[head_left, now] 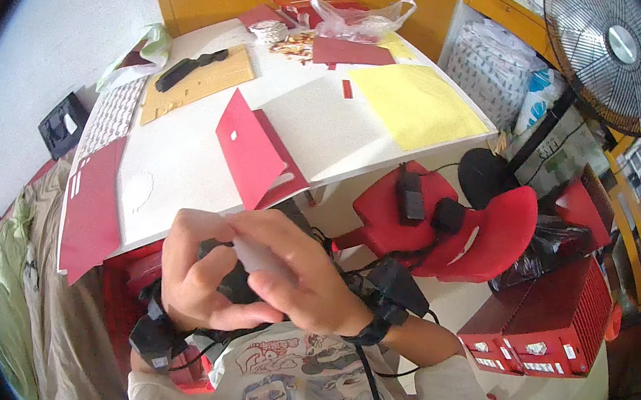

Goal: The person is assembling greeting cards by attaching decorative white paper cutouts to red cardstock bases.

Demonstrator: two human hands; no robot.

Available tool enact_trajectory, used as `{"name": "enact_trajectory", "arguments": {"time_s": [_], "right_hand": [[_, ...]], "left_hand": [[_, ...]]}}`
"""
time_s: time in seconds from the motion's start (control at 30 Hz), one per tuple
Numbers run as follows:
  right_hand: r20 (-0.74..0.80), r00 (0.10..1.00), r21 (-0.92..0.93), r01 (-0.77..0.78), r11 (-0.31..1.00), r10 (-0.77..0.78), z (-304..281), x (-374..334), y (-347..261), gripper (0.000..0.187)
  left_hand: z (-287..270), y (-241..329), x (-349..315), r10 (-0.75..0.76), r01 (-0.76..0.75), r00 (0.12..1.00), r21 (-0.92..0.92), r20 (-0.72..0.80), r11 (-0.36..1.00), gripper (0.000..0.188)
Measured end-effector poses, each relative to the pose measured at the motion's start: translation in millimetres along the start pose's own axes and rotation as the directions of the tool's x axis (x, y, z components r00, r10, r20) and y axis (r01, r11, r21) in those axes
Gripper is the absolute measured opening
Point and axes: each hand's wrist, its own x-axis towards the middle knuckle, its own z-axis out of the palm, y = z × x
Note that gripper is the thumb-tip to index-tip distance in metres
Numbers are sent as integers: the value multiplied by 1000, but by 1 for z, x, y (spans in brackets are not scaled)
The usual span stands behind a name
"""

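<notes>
My left hand (197, 273) and my right hand (308, 277) are together in front of my chest, just off the table's near edge, fingertips meeting. Both have curled fingers. A small, flat, pale greyish piece (260, 259) lies between the thumb and fingers of my right hand; its kind is unclear. Whatever the left fingers hold, if anything, is hidden. Beyond my hands, a folded red card (251, 149) stands partly opened on the white table (181, 172), a small white patch on its face.
Dark red sheets (93, 214) overhang the table's left edge. Further back are a tan board (232, 71) with a black strap-like item, a yellow sheet (418, 104) and a clear plastic bag (364, 22). To the right stand a red chair (499, 232), a fan (623, 45) and red boxes (543, 328).
</notes>
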Motion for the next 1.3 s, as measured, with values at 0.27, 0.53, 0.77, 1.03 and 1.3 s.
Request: {"name": "enact_trajectory", "arguments": {"time_s": [0.27,0.53,0.77,1.03,1.3], "right_hand": [[-90,994,88,-53,995,61,1,-1,4,33],[-82,996,47,-11,999,15,3,-2,0,34],[-22,1000,-55,14,998,-15,0,-1,-6,45],[6,994,-101,111,989,-111,2,3,-11,49],[7,986,-132,167,977,-167,2,4,-13,49]], "left_hand": [[5,-5,1,3,-3,1000,-8,9,1000,60],[1,-11,-4,-34,37,999,-157,25,987,53],[-2,-9,-7,-55,58,998,-300,18,952,37],[1,-6,-10,26,-57,992,-242,-126,969,35],[4,-7,-11,81,-130,974,-233,-210,964,36]]}}
